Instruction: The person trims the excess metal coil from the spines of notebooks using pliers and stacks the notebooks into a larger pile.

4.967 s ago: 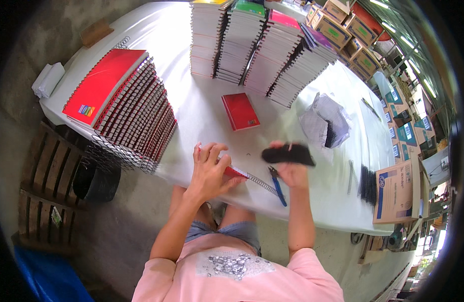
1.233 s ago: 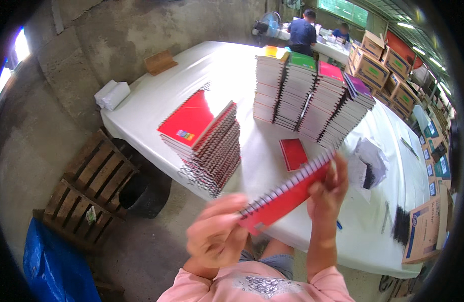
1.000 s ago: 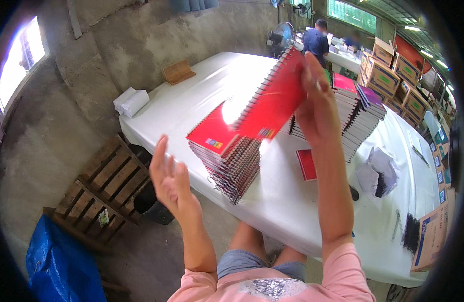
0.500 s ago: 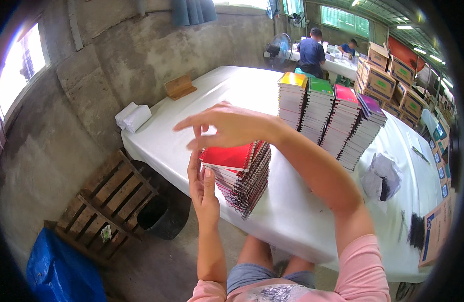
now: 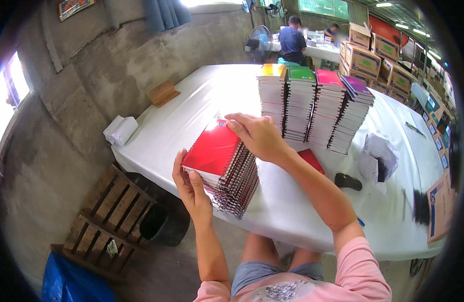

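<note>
In front of me stands a stack of red spiral notebooks [image 5: 212, 151], its coils along the right side and its lower layers uneven. My left hand [image 5: 192, 190] grips the stack's near left corner, fingers along the side and thumb at the front edge. At the far end of the top cover, my right hand [image 5: 259, 137] has its fingers and thumb curled over the corner, partly hiding it. Right of that hand, a red cover or notebook [image 5: 311, 160] lies flat, partly behind my forearm.
Yellow [image 5: 273, 71], green [image 5: 300, 74], pink [image 5: 327, 77] and purple notebook stacks [image 5: 355, 85] stand behind. A dark elongated object [image 5: 348, 181], a white plastic bag [image 5: 378, 151] and black wire spines [image 5: 421, 207] lie right. A wooden pallet [image 5: 111, 211] and black bin [image 5: 166, 224] are at left.
My right hand has come down from above the stack onto the far end of its top cover. The left hand keeps to the near left corner. The view has shifted to the right.
</note>
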`<state>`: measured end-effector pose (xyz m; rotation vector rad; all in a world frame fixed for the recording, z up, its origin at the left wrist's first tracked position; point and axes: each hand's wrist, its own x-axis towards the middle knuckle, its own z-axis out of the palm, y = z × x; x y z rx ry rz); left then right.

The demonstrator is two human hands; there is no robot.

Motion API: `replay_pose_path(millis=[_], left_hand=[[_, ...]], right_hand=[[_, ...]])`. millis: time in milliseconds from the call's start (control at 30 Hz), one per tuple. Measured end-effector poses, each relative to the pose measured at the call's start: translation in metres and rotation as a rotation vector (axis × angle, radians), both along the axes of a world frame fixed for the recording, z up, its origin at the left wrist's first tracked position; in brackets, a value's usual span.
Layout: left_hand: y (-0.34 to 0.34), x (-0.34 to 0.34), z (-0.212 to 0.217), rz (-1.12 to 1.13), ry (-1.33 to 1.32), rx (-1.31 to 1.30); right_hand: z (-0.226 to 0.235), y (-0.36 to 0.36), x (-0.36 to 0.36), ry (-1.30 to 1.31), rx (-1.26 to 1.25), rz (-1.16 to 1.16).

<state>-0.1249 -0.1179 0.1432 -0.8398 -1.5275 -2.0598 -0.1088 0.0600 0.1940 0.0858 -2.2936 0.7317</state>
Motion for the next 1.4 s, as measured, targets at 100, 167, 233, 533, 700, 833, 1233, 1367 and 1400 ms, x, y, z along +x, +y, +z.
replay_pose_path(millis=[100, 167, 233, 533, 700, 833, 1233, 1367, 1400], left_hand=[[-0.003, -0.003, -0.003, -0.013, -0.014, 0.036], [-0.016, -0.007, -0.004, 0.040, -0.035, 0.034], [-0.033, -0.006, -0.003, 0.146, -0.118, 0.066], [-0.055, 0.061, 0.006, 0.315, 0.121, 0.334], [-0.002, 0.104, -0.039, -0.235, 0.216, 0.033], [0.067, 0.136, -0.070, -0.431, -0.174, -0.273], [0.088, 0.135, -0.068, -0.168, 0.527, -1.185], [0.090, 0.122, -0.106, -0.165, 0.635, -1.286], [0.091, 0.124, -0.110, -0.171, 0.637, -1.274]], right_hand=[[0.000, -0.003, 0.010, 0.058, 0.040, -0.128], [-0.005, 0.020, 0.016, -0.071, -0.188, -0.148], [-0.016, 0.064, 0.036, -0.170, -0.434, -0.277], [-0.205, 0.191, 0.105, -0.805, -0.350, -0.770], [-0.197, 0.196, 0.140, -0.470, -0.230, -0.911], [-0.151, 0.110, 0.174, -0.154, -0.775, -0.453], [-0.197, 0.184, 0.413, -0.101, -0.114, -1.378], [-0.194, 0.254, 0.479, -0.419, -0.306, -1.800], [-0.201, 0.266, 0.488, -0.483, -0.282, -1.738]])
